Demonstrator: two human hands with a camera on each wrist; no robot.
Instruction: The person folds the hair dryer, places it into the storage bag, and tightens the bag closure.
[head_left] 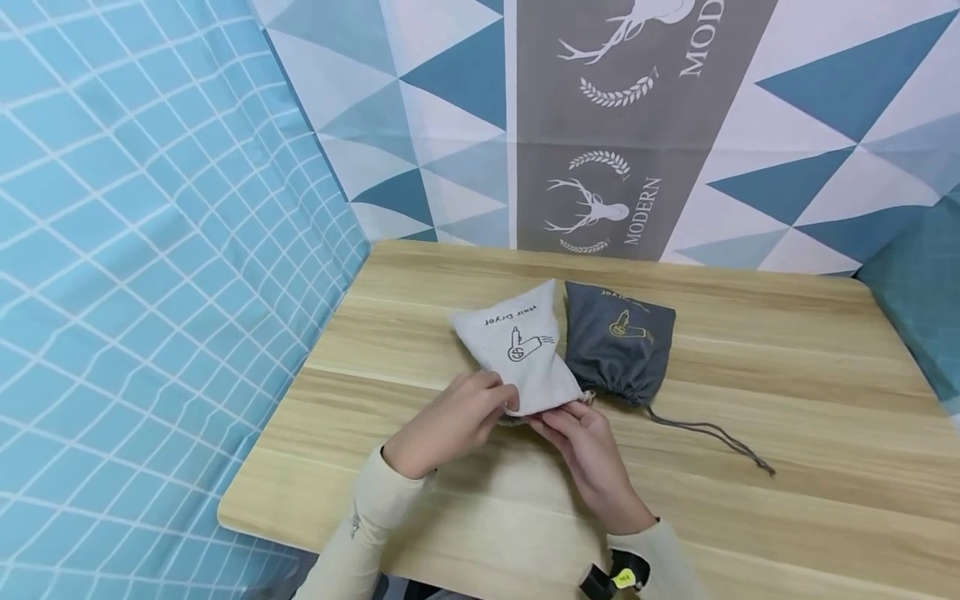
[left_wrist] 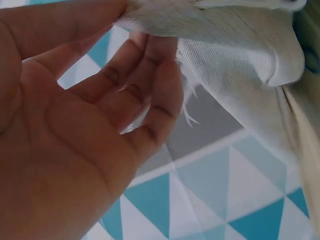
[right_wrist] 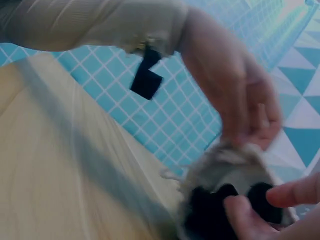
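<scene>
A light drawstring pouch [head_left: 536, 379], printed with "Hair Dryer" and a dryer outline, is held with its mouth toward the person. My left hand [head_left: 461, 417] pinches the edge of the cloth between thumb and fingers, as the left wrist view shows at the pale fabric [left_wrist: 230, 45]. At the mouth, my right hand [head_left: 588, 454] has its thumb and a finger on a black object [right_wrist: 265, 202] inside. More black stuff [right_wrist: 207, 215] fills the opening in the right wrist view; its kind is hidden by the pouch.
A dark grey drawstring pouch [head_left: 622, 358] with a yellow dryer outline lies right beside the light one, its cord [head_left: 712, 429] trailing to the right. Both are on a wooden table [head_left: 787, 358]. Patterned cloth [head_left: 450, 108] hangs behind, blue checked cloth [head_left: 150, 250] at left.
</scene>
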